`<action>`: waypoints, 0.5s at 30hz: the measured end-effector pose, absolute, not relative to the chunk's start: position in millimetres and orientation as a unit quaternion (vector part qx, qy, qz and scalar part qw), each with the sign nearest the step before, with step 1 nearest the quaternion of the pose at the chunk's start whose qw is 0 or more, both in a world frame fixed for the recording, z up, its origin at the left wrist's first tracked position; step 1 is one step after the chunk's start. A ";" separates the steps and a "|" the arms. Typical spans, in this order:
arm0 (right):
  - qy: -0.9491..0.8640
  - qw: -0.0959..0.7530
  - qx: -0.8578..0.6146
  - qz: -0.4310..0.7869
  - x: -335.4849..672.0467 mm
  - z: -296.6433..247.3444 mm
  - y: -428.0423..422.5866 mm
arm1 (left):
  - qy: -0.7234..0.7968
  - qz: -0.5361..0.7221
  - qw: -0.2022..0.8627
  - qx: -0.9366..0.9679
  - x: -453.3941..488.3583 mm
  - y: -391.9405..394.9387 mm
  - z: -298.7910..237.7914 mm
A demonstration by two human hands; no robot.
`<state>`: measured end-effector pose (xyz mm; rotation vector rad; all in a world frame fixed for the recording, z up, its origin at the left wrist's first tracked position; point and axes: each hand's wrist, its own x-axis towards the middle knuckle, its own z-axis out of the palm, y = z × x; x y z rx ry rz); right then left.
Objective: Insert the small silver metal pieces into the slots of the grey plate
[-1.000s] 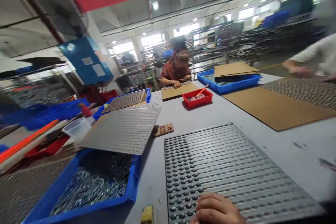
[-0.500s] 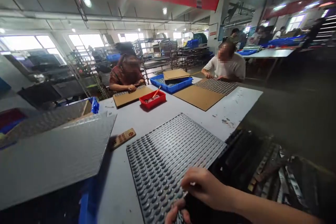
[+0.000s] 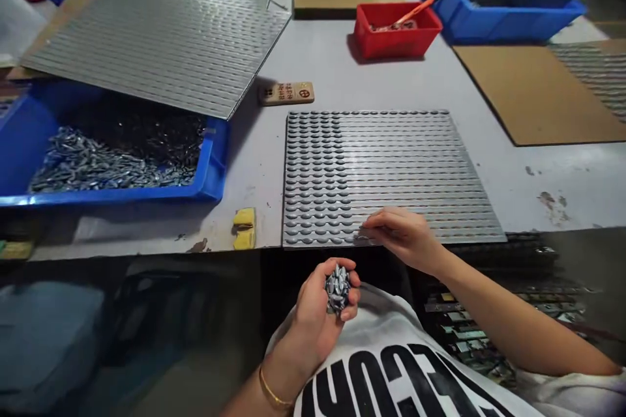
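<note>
My left hand (image 3: 313, 313) is cupped below the table's front edge, its fingers curled round a handful of small spindle-shaped metal pieces (image 3: 338, 288). Over the front edge of a grey ridged board (image 3: 405, 169), my right hand (image 3: 405, 234) has its fingertips pinched together; whatever they hold is too small or hidden to make out. Rows of the same kind of metal piece sit in the board's grooves along its left side. The grooves to the right show as thin parallel lines.
A blue bin (image 3: 210, 176) of loose metal pieces stands left, partly covered by another grey board (image 3: 166, 45). Behind my board lie a wooden block (image 3: 286, 93) and a red tray (image 3: 396, 39). A yellow piece (image 3: 244, 228) lies near the edge; brown boards (image 3: 542, 94) are right.
The view has tipped down and turned, bringing my lap and the blue bin into sight. My left hand now shows its handful of pieces; my right hand stays by the board's front edge.
</note>
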<state>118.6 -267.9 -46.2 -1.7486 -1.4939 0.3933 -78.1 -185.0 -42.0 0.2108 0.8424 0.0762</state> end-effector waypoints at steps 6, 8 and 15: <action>-0.633 0.356 -0.673 0.138 121.9 -55.5 -270.5 | 0.377 -0.017 0.906 0.192 -71.4 -182.3 -40.7; -0.633 0.351 -0.677 0.132 122.2 -58.3 -271.6 | 0.373 -0.039 0.904 0.204 -68.6 -180.5 -41.0; -0.636 0.303 -0.703 0.101 120.6 -59.9 -268.6 | 0.382 -0.056 0.901 0.200 -61.9 -179.6 -44.7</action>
